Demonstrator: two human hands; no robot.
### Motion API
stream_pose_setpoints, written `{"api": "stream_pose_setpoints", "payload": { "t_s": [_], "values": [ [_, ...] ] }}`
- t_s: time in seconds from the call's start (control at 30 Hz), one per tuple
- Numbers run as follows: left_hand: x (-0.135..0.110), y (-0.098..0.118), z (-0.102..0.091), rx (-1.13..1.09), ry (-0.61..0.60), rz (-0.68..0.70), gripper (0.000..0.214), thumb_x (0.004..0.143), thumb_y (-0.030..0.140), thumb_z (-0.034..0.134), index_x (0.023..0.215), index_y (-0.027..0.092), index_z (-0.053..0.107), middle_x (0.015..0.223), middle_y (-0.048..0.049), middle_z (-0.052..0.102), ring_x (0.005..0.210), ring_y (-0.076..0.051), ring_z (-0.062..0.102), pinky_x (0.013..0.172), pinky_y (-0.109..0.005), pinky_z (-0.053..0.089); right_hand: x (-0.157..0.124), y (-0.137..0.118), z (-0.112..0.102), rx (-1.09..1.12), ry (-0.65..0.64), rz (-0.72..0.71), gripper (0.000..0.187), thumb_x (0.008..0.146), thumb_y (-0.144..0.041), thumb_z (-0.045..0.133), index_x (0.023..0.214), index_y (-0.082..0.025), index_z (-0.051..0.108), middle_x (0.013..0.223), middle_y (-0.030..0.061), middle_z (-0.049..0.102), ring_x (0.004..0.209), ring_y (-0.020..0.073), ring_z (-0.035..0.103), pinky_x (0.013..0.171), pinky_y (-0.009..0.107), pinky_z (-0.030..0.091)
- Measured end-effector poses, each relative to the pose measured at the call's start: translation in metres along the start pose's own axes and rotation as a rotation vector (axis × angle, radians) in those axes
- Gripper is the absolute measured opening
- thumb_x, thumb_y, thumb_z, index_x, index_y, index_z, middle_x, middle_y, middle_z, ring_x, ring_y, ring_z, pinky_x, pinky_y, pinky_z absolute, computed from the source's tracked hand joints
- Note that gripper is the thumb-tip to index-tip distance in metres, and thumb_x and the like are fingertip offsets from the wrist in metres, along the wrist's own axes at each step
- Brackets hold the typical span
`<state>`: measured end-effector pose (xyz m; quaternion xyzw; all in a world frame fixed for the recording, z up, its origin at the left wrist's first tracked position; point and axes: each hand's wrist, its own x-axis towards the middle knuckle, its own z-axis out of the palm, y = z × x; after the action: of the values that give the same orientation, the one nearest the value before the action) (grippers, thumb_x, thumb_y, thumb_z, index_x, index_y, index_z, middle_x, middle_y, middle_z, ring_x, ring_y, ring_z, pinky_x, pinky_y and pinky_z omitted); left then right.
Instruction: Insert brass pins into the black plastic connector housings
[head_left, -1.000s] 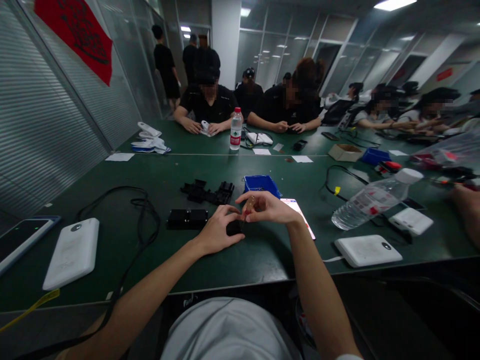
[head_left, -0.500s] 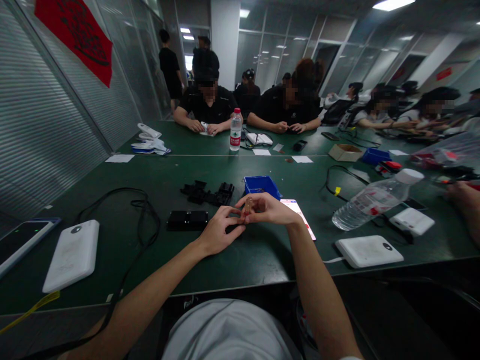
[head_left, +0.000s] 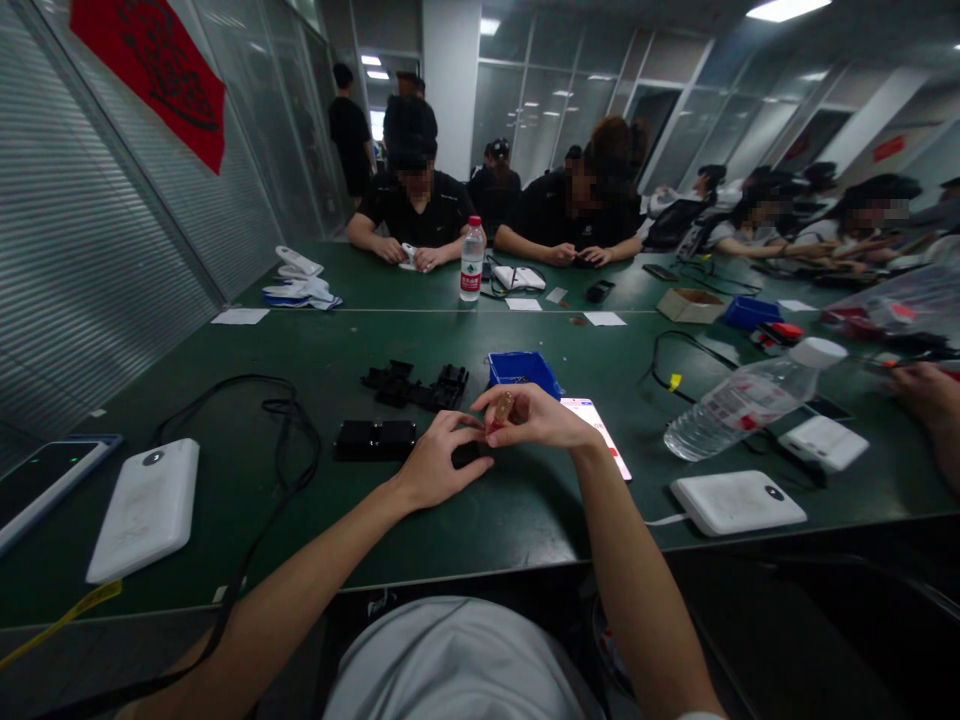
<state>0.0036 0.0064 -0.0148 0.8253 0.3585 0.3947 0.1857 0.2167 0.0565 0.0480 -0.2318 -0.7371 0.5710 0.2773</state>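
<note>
My right hand (head_left: pixel 525 415) is closed in a pinch round a small screwdriver with a see-through amber handle (head_left: pixel 505 404); its tip is hidden by the fingers. Close against it, my left hand (head_left: pixel 444 462) lies low over the table, fingers and thumb curled round a dark gap. What it holds there, if anything, I cannot make out. Left of the hands sits a glossy black two-part piece (head_left: pixel 375 440). Behind that lie black plastic frame parts (head_left: pixel 416 385). A blue tray (head_left: pixel 523 368) with small bits inside stands just beyond my right hand.
A lit phone (head_left: pixel 609 440) lies beside my right wrist. Further right are a tilted water bottle (head_left: pixel 739 405) and a white power bank (head_left: pixel 739 502). At left lie another white device (head_left: pixel 146 510) and a black cable (head_left: pixel 289 440). People sit across the green table (head_left: pixel 300 530).
The screwdriver's handle has tilted to the right in my right hand's fingers. My left thumb has shifted slightly down, away from the right fingers.
</note>
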Motion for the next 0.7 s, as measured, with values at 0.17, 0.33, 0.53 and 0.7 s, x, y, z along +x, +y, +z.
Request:
{"api": "stream_pose_setpoints", "payload": {
  "t_s": [0.17, 0.33, 0.53, 0.7],
  "values": [
    [-0.0022, -0.0011, -0.001, 0.052, -0.068, 0.009, 0.04, 0.078, 0.025, 0.082, 0.116, 0.021, 0.071, 0.128, -0.01, 0.064, 0.125, -0.031, 0.056, 0.11, -0.051, 0.051, -0.0015, -0.0023, -0.0014, -0.021, 0.003, -0.018, 0.025, 0.073, -0.026, 0.09, 0.087, -0.013, 0.075, 0.096, 0.0059, 0.077, 0.07, 0.0113, 0.066, 0.061, 0.024, 0.052],
    [-0.0029, -0.0016, -0.0011, 0.073, -0.082, 0.026, 0.04, 0.08, 0.022, 0.078, 0.119, 0.022, 0.07, 0.131, -0.0104, 0.062, 0.127, -0.031, 0.055, 0.111, -0.051, 0.051, -0.0027, 0.0023, -0.0036, 0.007, -0.035, -0.004, 0.028, 0.076, -0.027, 0.088, 0.098, -0.014, 0.077, 0.094, 0.0064, 0.078, 0.071, 0.0125, 0.07, 0.063, 0.024, 0.056],
    [-0.002, 0.0015, -0.0025, 0.116, -0.106, 0.043, 0.017, 0.088, 0.026, 0.073, 0.105, 0.022, 0.075, 0.13, -0.0106, 0.062, 0.126, -0.03, 0.055, 0.11, -0.052, 0.05, -0.0028, 0.003, -0.0033, 0.033, -0.051, 0.003, 0.023, 0.079, -0.029, 0.087, 0.09, -0.013, 0.075, 0.096, 0.0082, 0.079, 0.074, 0.013, 0.071, 0.062, 0.022, 0.055],
    [-0.0001, 0.0052, -0.0055, 0.071, -0.075, 0.056, 0.021, 0.098, 0.031, 0.062, 0.11, 0.02, 0.075, 0.123, -0.0111, 0.065, 0.121, -0.029, 0.057, 0.107, -0.048, 0.051, -0.0021, 0.0042, -0.002, 0.027, -0.047, -0.009, 0.019, 0.079, -0.028, 0.086, 0.085, -0.014, 0.075, 0.096, 0.0066, 0.078, 0.077, 0.0129, 0.07, 0.065, 0.022, 0.056]
  ]
}}
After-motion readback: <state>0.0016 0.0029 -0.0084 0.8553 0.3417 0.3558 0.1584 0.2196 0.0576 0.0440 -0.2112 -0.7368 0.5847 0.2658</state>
